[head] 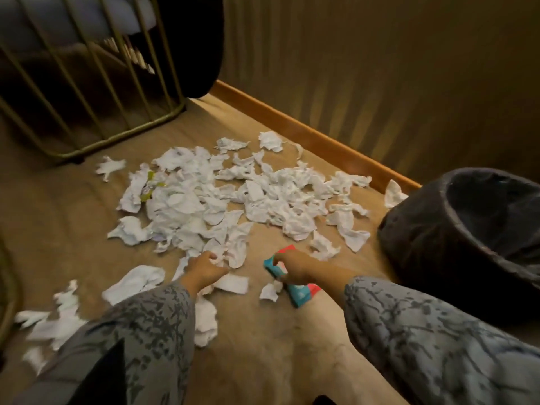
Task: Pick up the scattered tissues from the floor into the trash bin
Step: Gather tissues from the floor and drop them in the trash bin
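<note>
Several crumpled white tissues (222,197) lie spread over the brown carpet in the middle of the view. My left hand (204,267) reaches into the pile's near edge, its fingers curled round a white tissue (230,252). My right hand (292,268) grips a teal and red tissue packet (301,293) just above the floor. The trash bin (432,238), lined with a dark bag, stands open at the right, an arm's length from my right hand.
A metal-barred frame (96,112) stands at the far left, with a dark rounded object (193,48) behind it. A wooden baseboard (306,133) runs along the striped wall. More tissues (55,320) lie at the near left.
</note>
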{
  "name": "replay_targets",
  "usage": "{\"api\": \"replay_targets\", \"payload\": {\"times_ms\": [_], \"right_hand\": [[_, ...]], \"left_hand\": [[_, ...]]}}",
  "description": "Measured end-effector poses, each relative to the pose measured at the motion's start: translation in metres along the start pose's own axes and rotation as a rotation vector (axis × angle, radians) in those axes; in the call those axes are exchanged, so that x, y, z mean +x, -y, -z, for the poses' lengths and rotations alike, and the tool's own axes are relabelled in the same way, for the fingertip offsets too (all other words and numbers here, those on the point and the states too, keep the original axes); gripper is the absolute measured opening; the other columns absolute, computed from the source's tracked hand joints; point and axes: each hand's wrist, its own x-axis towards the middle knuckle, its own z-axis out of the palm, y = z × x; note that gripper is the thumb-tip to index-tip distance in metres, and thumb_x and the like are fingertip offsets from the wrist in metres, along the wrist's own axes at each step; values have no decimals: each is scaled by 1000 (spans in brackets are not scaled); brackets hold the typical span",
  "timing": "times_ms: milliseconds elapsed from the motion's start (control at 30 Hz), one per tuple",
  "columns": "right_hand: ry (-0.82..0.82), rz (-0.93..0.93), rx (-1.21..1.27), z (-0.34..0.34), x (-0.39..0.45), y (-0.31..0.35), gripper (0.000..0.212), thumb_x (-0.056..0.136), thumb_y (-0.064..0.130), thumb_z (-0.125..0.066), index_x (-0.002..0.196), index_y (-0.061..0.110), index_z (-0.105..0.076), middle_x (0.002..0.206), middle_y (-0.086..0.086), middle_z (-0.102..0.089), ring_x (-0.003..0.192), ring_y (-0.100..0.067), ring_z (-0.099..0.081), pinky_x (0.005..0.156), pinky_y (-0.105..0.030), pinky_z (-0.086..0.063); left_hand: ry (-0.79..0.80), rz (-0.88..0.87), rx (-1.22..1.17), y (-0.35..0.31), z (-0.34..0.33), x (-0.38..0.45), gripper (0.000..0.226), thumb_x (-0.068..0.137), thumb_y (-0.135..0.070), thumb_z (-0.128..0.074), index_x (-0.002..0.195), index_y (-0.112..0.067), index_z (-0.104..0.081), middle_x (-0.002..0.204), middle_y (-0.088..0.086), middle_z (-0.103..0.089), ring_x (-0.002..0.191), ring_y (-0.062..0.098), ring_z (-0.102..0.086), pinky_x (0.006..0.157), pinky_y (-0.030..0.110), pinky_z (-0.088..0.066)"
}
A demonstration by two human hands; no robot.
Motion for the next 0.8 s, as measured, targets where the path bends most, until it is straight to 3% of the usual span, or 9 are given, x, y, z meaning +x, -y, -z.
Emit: {"api": "replay_targets", "payload": {"times_ms": [67, 167, 300, 400, 467, 567, 667, 733, 800], "right_hand": [[104, 44, -91, -18, 12, 1, 53, 89, 37, -66, 133, 15, -47, 132, -14, -52, 115, -31, -53, 92, -39, -48], [128, 80, -76, -32, 26, 0, 58, 80, 47, -73, 124, 18, -50, 124, -10, -54, 110, -28, -53, 86, -36, -44], [134, 206, -101, -41, 44, 6, 28, 80, 20, -71, 105, 10, -62, 111, -13, -64, 95, -26, -57, 71, -26, -36], [40, 312, -63, -45, 51, 21, 12, 79, 14, -66, 79, 18, -55, 91, -12, -63, 84, -27, -58, 63, -25, -32], [-76, 368, 35, -45, 55, 33, 13, 79, 16, -63, 78, 17, -50, 82, -6, -57, 77, -23, -54, 59, -27, -32], [-333, 400, 147, -44, 68, 57, 16, 86, 18, -55, 100, 11, -61, 90, -8, -58, 80, -26, -56, 65, -32, -40], [-464, 357, 182, -51, 83, 83, 23, 88, 19, -49, 97, 12, -68, 106, -10, -55, 99, -30, -54, 79, -37, -42], [-481, 311, 114, -62, 93, 98, 23, 88, 21, -48, 97, 15, -68, 134, -14, -47, 129, -37, -38, 105, -49, -27], [-450, 271, 67, -71, 98, 108, 23, 93, 31, -41, 98, 18, -59, 159, -11, -19, 148, -37, -3, 113, -63, 2]], "left_hand": [[23, 47, 105, 28, 6, -6, 84, 60, -52, -68, 131, -15, -44, 141, 12, -44, 128, 32, -42, 106, 41, -38], [-46, 22, 165, 54, 1, -23, 95, 64, -62, -64, 143, -17, -34, 150, 9, -36, 139, 33, -30, 114, 42, -26], [-202, 33, 113, 97, -19, -30, 95, 66, -63, -73, 145, -35, -28, 160, 11, 2, 147, 32, 5, 118, 41, -8], [-260, 27, 69, 122, -49, -35, 82, 61, -73, -70, 132, -50, -38, 153, -2, -23, 147, 32, -6, 119, 46, -6], [-381, 29, 0, 131, -75, -45, 56, 66, -63, -74, 114, -40, -58, 145, 5, -39, 142, 33, -24, 116, 45, -20], [-628, -12, -130, 134, -101, -58, 25, 77, -23, -77, 95, -12, -64, 117, 13, -58, 117, 35, -51, 97, 33, -37], [-727, -28, -439, 124, -99, -63, 36, 80, -3, -70, 109, -15, -53, 111, 3, -58, 109, 24, -57, 90, 26, -43], [-782, -48, -509, 121, -88, -62, 50, 83, -2, -65, 128, -13, -46, 126, -1, -51, 118, 13, -49, 98, 26, -40], [-820, -47, -522, 119, -73, -61, 50, 87, -4, -61, 134, -15, -47, 132, -3, -45, 121, 12, -46, 99, 25, -40]]}}
